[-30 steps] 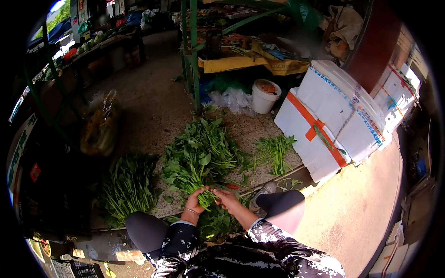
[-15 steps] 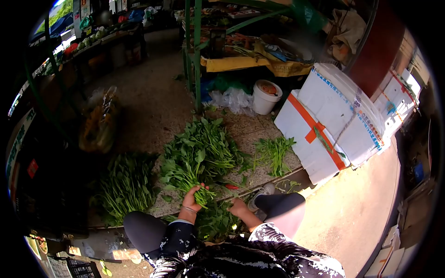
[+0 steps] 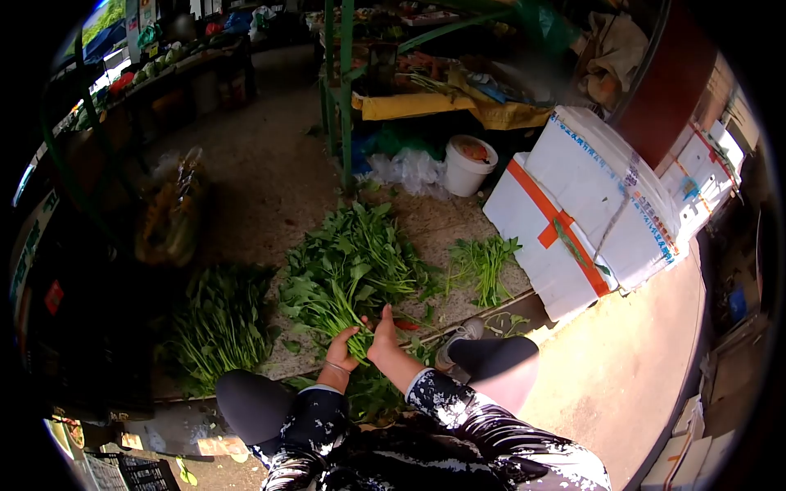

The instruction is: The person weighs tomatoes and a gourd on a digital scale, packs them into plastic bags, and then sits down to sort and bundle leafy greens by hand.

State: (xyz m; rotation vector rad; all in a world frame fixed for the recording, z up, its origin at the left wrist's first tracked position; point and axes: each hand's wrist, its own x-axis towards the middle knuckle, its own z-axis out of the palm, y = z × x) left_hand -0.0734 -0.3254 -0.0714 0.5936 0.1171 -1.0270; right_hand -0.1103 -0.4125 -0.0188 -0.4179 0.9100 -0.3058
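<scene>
My left hand (image 3: 341, 350) is wrapped round the stem ends of a bunch of leafy greens (image 3: 337, 309), whose leaves point away from me. Against the right side of those stems is my right hand (image 3: 385, 334), its fingers stretched up and apart from the thumb side. Beyond both hands lies a large heap of greens (image 3: 372, 245). Another pile of greens (image 3: 225, 323) rests to the left, and a smaller bunch (image 3: 485, 266) to the right. Loose greens (image 3: 377, 397) lie below my hands, between my knees.
White foam boxes (image 3: 573, 204) with orange tape stand at the right. A white bucket (image 3: 469, 168) and clear plastic bags (image 3: 413, 173) sit under a stall with a yellow cloth (image 3: 417, 107). A filled plastic bag (image 3: 170, 217) lies at the left; a green post (image 3: 346, 106) rises ahead.
My right hand moved down and away from the stems, then came back up against them. My left hand has kept its hold on the bunch.
</scene>
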